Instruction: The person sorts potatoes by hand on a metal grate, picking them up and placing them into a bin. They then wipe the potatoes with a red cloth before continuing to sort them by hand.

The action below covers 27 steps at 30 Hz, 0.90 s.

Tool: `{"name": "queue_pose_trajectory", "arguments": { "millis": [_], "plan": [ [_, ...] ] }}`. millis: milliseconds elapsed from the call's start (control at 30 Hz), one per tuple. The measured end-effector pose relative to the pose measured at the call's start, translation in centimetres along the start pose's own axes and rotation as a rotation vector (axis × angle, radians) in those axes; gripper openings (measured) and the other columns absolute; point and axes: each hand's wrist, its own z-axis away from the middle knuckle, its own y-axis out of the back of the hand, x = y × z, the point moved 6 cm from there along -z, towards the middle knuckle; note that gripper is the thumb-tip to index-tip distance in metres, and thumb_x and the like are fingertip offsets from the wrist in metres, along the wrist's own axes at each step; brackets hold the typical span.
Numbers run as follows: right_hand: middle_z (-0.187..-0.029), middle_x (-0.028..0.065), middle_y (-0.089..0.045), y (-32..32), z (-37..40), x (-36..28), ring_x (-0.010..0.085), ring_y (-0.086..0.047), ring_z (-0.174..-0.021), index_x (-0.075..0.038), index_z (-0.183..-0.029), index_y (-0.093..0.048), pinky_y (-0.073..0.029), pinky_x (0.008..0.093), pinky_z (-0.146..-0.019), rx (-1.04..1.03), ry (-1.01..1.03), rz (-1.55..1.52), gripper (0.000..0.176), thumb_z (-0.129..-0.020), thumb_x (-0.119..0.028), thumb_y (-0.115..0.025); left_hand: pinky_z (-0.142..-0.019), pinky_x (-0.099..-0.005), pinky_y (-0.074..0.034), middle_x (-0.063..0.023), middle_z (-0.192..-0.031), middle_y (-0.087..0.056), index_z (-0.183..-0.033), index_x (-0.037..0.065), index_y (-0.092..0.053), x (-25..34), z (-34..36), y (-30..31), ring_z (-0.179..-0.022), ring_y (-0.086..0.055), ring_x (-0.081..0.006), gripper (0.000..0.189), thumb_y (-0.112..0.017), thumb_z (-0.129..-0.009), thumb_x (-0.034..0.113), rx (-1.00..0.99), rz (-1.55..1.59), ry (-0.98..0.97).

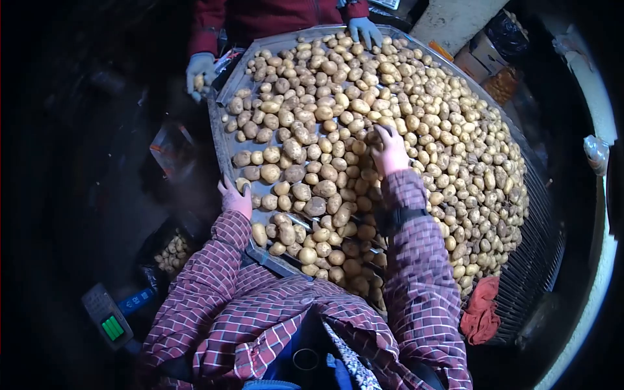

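Note:
A broad heap of potatoes (455,169) covers a metal sorting table (218,140), thinning out toward its left side. My left hand (236,200) is at the table's left edge, with a small potato (242,183) between thumb and fingers. Over the middle of the heap reaches my right hand (391,153). Its fingers are curled down around a darker potato (373,138), partly hidden by the hand. Loose potatoes lie close around both hands.
Across the table a person in a dark red jacket has one gloved hand (365,31) on the potatoes and another gloved hand (201,75) holding some beyond the edge. A red cloth (481,311) lies on the slatted right side (543,240). Lower left are a bag of potatoes (173,253) and a scale display (112,327).

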Motion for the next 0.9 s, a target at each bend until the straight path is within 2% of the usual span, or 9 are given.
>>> {"name": "queue_pose_trajectory", "arguments": {
  "millis": [167,400,467,533,600,700,733,833,900],
  "plan": [
    [-0.112,0.0053,-0.059,-5.4,-1.8,4.0,0.0287,-0.05,-0.108,-0.014,-0.102,-0.063,-0.041,0.0383,-0.095,0.034,0.032,0.063,0.039,-0.064,-0.005,-0.062,-0.096,-0.0444,-0.04,-0.0225,-0.137,-0.03,-0.138,0.003,-0.027,0.7,0.1,0.5,-0.119,-0.043,-0.0389,0.071,-0.062,-0.083,0.03,-0.017,-0.008,0.065],
    [-0.11,0.0135,-0.06,1.1,6.2,3.4,0.0307,-0.055,-0.108,-0.009,-0.105,-0.062,-0.042,0.037,-0.095,-0.001,0.012,-0.379,0.034,-0.072,-0.008,-0.062,-0.098,-0.0433,-0.039,-0.0226,-0.137,-0.029,-0.138,0.002,-0.028,0.4,0.2,0.3,-0.12,-0.042,-0.0399,0.071,-0.063,-0.082,0.028,0.015,0.027,0.011],
    [-0.11,0.0122,-0.061,1.6,12.2,5.9,0.0269,-0.057,-0.106,-0.006,-0.109,-0.061,-0.044,0.0354,-0.093,-0.13,-0.211,-0.38,0.035,-0.074,-0.007,-0.061,-0.098,-0.0438,-0.039,-0.0212,-0.138,-0.03,-0.137,0.003,-0.03,0.6,0.3,0.4,-0.119,-0.043,-0.0373,0.071,-0.066,-0.079,0.024,0.094,-0.107,-0.075],
    [-0.113,0.0104,-0.061,3.9,17.2,5.9,0.0218,-0.057,-0.107,-0.001,-0.11,-0.059,-0.044,0.0338,-0.093,-0.162,-0.459,-0.779,0.036,-0.074,-0.005,-0.06,-0.096,-0.0441,-0.041,-0.0198,-0.132,-0.039,-0.132,0.003,-0.039,3.7,1.2,1.1,-0.114,-0.048,-0.0365,0.063,-0.065,-0.079,0.022,0.236,-0.218,-0.185],
    [-0.115,0.0108,-0.059,5.4,21.8,6.7,0.02,-0.056,-0.106,0.002,-0.11,-0.058,-0.045,0.0322,-0.093,-0.105,-0.593,-0.92,0.036,-0.075,-0.005,-0.058,-0.093,-0.0425,-0.043,-0.0177,-0.123,-0.05,-0.124,0.003,-0.049,9.8,2.4,0.1,-0.108,-0.053,-0.0353,0.048,-0.063,-0.08,0.019,0.122,0.253,-0.64],
    [-0.117,0.015,-0.057,6.5,26.9,4.7,0.0286,-0.057,-0.105,0.001,-0.115,-0.052,-0.049,0.0396,-0.09,0.109,-0.978,-1.572,0.043,-0.074,-0.009,-0.052,-0.092,-0.041,-0.044,-0.0142,-0.114,-0.057,-0.117,0.005,-0.054,20.3,5.7,-4.4,-0.104,-0.055,-0.0333,0.036,-0.057,-0.081,0.011,-0.364,0.327,-0.896],
    [-0.116,0.0149,-0.057,5.1,28.9,6.2,0.0306,-0.057,-0.105,0.0,-0.115,-0.052,-0.051,0.043,-0.086,0.194,-0.916,-1.663,0.043,-0.074,-0.013,-0.054,-0.092,-0.0407,-0.043,-0.0133,-0.116,-0.056,-0.117,0.005,-0.054,23.4,6.8,-5.8,-0.105,-0.054,-0.0324,0.036,-0.055,-0.081,0.006,-0.464,0.327,-0.996],
    [-0.112,0.0128,-0.059,3.9,30.7,6.6,0.0291,-0.059,-0.102,-0.005,-0.118,-0.052,-0.053,0.04,-0.081,0.179,-0.993,-1.8,0.038,-0.081,-0.015,-0.055,-0.085,-0.0422,-0.046,-0.0106,-0.115,-0.057,-0.117,0.011,-0.055,29.3,7.9,-10.8,-0.1,-0.057,-0.0299,0.035,-0.054,-0.082,0.018,-0.466,-0.078,-1.107],
    [-0.103,0.0095,-0.061,4.3,30.5,7.5,0.0216,-0.06,-0.094,-0.001,-0.112,-0.056,-0.05,0.0322,-0.081,0.121,-0.918,-1.396,0.03,-0.085,-0.016,-0.055,-0.079,-0.0436,-0.048,-0.0104,-0.115,-0.057,-0.115,0.012,-0.055,30.9,7.6,-14.0,-0.098,-0.06,-0.0271,0.035,-0.054,-0.082,0.022,-0.547,-0.458,-1.013]
  ]
}}
